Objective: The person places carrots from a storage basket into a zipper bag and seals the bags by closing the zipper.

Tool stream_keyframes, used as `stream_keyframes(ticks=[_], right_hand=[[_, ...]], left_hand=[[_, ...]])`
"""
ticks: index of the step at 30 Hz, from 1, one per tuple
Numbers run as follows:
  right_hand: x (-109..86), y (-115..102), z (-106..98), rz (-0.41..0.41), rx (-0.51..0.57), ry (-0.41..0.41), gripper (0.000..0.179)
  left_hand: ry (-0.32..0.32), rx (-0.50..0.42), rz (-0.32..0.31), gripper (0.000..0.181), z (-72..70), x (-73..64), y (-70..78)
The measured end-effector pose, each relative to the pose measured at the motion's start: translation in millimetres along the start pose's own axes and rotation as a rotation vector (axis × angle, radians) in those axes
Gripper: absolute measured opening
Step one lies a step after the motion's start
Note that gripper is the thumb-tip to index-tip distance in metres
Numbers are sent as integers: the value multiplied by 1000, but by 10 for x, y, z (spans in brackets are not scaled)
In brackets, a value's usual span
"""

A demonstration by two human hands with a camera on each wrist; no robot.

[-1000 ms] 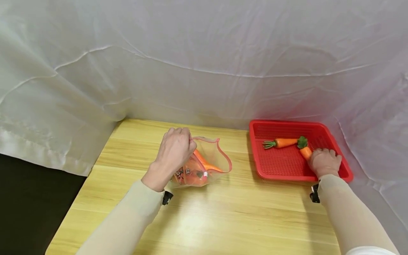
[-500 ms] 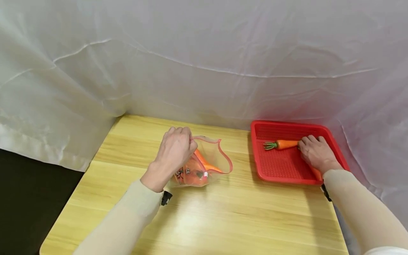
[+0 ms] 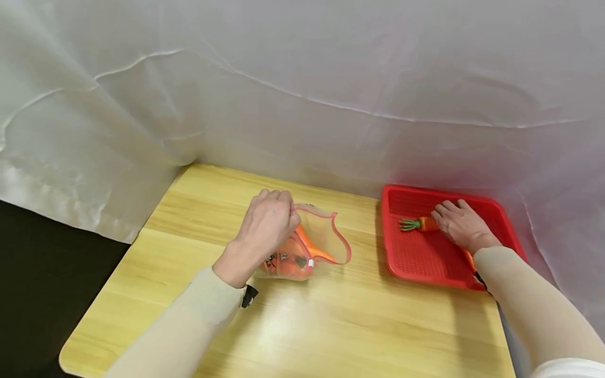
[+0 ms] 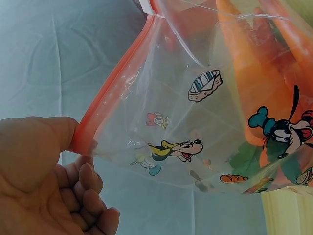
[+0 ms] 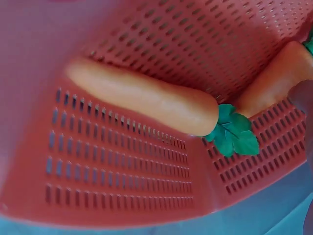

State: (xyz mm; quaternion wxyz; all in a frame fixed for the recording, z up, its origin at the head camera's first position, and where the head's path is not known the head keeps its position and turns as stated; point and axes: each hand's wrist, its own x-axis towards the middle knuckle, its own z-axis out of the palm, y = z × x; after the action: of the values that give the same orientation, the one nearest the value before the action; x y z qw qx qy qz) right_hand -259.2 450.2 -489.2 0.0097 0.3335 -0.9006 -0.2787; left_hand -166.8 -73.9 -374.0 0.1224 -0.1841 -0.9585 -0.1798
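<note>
My left hand [image 3: 269, 223] pinches the red zip rim of a clear zip bag [image 4: 171, 112] between thumb and forefinger. The bag's mouth gapes toward the right, and orange carrots [image 4: 244, 73] show inside, behind printed cartoon figures. Over at the red plastic basket [image 3: 416, 280], my right hand [image 3: 460, 226] reaches in and grips a carrot [image 3: 427, 224] with green stems, fingers on its far side. In the right wrist view the thumb lies against this carrot's side. A second carrot [image 5: 146, 100] with green leaves lies in the basket, mostly hidden by the hand and wrist in the head view.
Both the bag and the basket stand on a light wooden table [image 3: 331, 325]. Pale cloth [image 3: 307, 105] hangs behind and at the sides. The table's left edge borders a dark area [image 3: 47, 294].
My right hand has moved from the leafy carrot at the basket's right, leftward onto the green-stemmed carrot. The leafy carrot now lies under the wrist. My left hand keeps holding the bag.
</note>
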Motion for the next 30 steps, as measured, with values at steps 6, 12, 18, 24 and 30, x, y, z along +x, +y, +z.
stream_keyframes(ticks=[6, 12, 18, 24, 30], right_hand=[[-178, -10, 160, -69, -64, -42, 49], [-321, -40, 362, -64, -37, -13, 28], [-353, -44, 379, -9, 40, 7, 22], [-386, -108, 392, 141, 228, -59, 31], [-445, -223, 406, 189, 276, -126, 34]], left_hand=[[0, 7, 32, 8, 8, -54, 88], [26, 32, 67, 8, 23, -97, 128], [35, 24, 70, 7, 39, -81, 141], [12, -3, 81, 6, 79, -10, 168], [-44, -15, 83, 7, 130, 53, 193]])
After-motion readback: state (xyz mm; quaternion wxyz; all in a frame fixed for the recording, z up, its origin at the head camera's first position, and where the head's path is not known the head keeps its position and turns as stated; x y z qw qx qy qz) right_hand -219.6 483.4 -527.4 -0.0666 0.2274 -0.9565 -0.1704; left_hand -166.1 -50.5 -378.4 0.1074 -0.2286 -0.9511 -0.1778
